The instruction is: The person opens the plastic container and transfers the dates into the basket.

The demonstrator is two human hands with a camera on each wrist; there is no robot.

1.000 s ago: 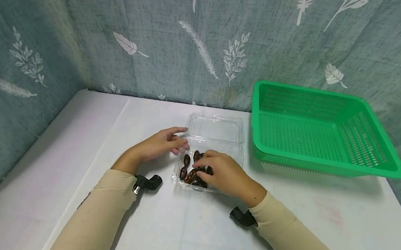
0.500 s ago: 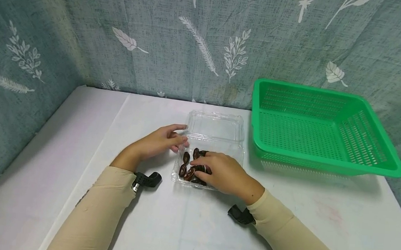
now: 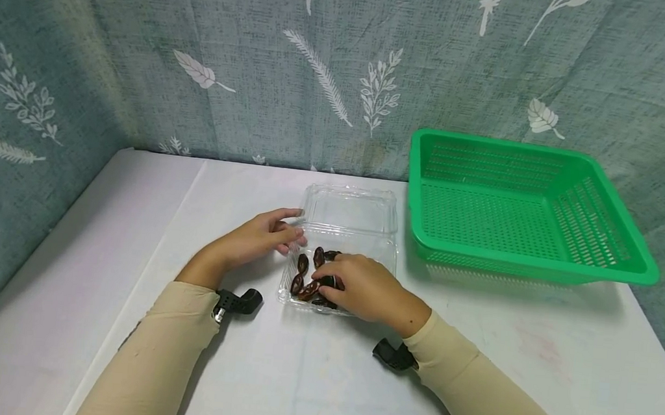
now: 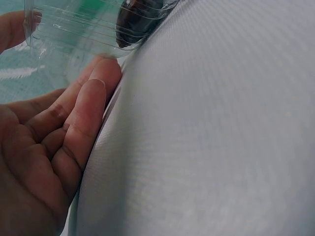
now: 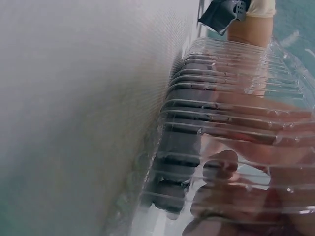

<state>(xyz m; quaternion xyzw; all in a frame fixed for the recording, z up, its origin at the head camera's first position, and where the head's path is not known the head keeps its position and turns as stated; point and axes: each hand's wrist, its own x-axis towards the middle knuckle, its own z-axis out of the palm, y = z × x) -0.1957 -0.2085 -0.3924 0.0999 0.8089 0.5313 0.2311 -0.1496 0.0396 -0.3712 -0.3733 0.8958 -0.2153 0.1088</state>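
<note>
A clear plastic clamshell box (image 3: 390,251) lies open with its lid (image 3: 350,209) folded back toward the wall. Several glossy brown dates (image 3: 302,264) are in its base. My left hand (image 3: 254,239) stays at the box's left side, thumb at the rim. Its relaxed fingers (image 4: 91,103) touch the outer wall low down in the left wrist view. My right hand (image 3: 366,289) reaches over the near right part, thumb and forefinger curled about a dark date (image 3: 328,281). In the right wrist view the ribbed box wall (image 5: 231,115) partly veils this hand and the dates.
A green perforated basket (image 3: 530,265) stands at the back right, close to the box. Behind the white-covered table (image 3: 225,381) hangs a grey-green leaf-print cloth (image 3: 240,44), which also runs along the left side. Black camera mounts (image 3: 396,354) sit under both wrists.
The head view has shifted slightly, so everything sits a little further left. Both hands keep nearly the same places at the box; the right fingers stay among the dates.
</note>
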